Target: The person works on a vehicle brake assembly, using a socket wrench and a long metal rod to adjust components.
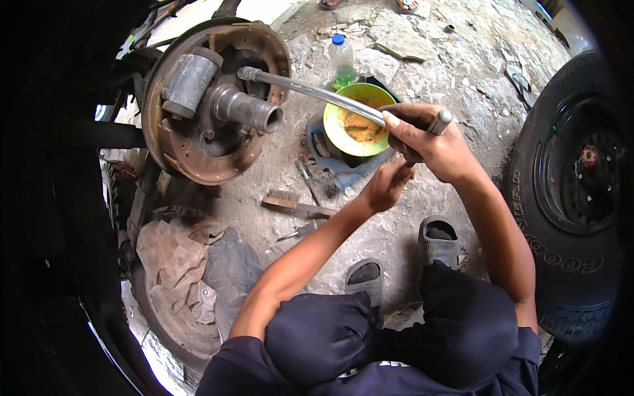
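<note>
My right hand [432,142] is wrapped round the handle end of a long steel socket wrench [317,94], and a short metal end sticks out past the thumb. The wrench's socket reaches the backing plate [231,173] of a rusty drum brake, just above the hollow axle spindle [247,111]. Left of the spindle sits a grey brake cylinder [191,84]. My left hand [388,186] is closed right below the right one; what its fingers hold is hidden. Beneath the wrench, a yellow-green bowl [335,135] contains orange-brown dirty matter.
Behind the bowl stands a blue-capped bottle [342,63] with green liquid. A wire brush [284,200] and thin tools lie on the rough floor. Dirty cloths [175,264] rest at lower left, a tyre [561,264] stands at right. Another person's feet [406,5] show at top.
</note>
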The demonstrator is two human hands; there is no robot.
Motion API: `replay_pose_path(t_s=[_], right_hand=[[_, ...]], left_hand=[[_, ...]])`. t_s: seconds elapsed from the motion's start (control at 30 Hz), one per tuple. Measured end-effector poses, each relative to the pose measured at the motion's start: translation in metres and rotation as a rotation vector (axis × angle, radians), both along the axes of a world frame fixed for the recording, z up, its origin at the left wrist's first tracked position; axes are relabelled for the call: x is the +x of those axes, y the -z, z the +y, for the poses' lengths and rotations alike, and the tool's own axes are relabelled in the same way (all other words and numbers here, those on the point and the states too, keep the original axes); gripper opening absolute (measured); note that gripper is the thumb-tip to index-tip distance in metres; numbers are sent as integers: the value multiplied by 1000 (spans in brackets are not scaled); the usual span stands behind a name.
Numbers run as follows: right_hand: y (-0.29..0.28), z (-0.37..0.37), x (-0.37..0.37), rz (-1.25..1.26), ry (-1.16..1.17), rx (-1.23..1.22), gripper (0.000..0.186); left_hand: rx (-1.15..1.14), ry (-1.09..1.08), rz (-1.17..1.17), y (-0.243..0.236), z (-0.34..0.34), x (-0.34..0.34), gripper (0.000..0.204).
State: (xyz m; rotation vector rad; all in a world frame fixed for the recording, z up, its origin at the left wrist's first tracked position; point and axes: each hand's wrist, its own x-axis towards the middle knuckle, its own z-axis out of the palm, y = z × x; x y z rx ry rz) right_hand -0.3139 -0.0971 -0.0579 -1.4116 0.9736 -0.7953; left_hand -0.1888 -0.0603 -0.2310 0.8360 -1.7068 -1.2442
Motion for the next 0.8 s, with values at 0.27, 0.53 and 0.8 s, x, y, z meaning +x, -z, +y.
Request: replay_pose_path(t_s=[0.27, 0.53, 0.8], right_hand=[[28, 5, 10, -14, 532, -383, 49], [51, 31, -40, 1053, 169, -1398, 51], [29, -3, -29, 760, 84, -1566, 46]], left_hand=[[343, -89, -18, -22, 50, 17, 34], [248, -169, -73, -38, 55, 13, 38], [623, -47, 30, -81, 73, 24, 42]])
